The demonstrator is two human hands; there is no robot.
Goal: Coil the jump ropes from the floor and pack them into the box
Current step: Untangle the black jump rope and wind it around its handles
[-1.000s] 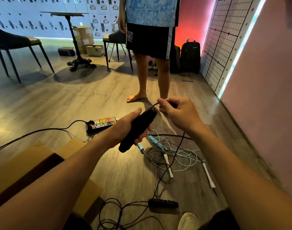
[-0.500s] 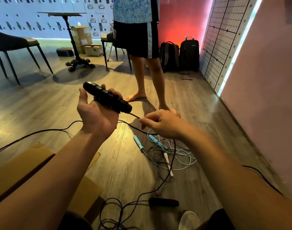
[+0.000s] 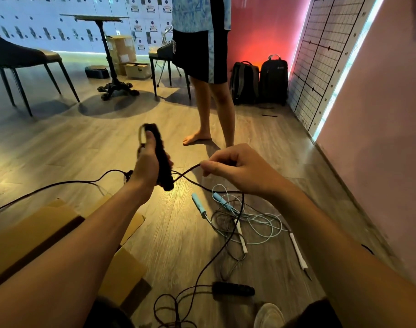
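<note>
Two handles belong to the black jump rope: one black handle (image 3: 161, 159) stands nearly upright in the left hand (image 3: 148, 167), fingers wrapped around it and thumb laid along its shaft, while the other black handle (image 3: 233, 289) lies flat on the floor (image 3: 183, 233) near the lower edge of the view, its long axis running left to right, just ahead of a white shoe (image 3: 268, 314). From the bottom of the raised handle the black cord (image 3: 228, 240) crosses rightward to the right hand (image 3: 237, 170), which pinches it between thumb and forefinger, the other fingers curled in; past the pinch the cord drops over the floor toward the lying handle and ends in loose loops by the person's knees. So the slack to be wound lies below and to the right of the held handle, nearer the right hand, and the next wrap probably means carrying that pinch around the upright shaft. Motion blur hides whether any turns already sit on the handle. A light blue rope (image 3: 254, 218) with blue grips and a thin rope with white handles (image 3: 298, 252) lie tangled together on the floor under the right forearm, untouched. The cardboard box (image 3: 32, 235) sits at the lower left, under the left forearm, flaps open; what little shows of its inside appears dark, with no rope seen in it. Another person's bare legs (image 3: 214, 110) stand beyond the hands.
</note>
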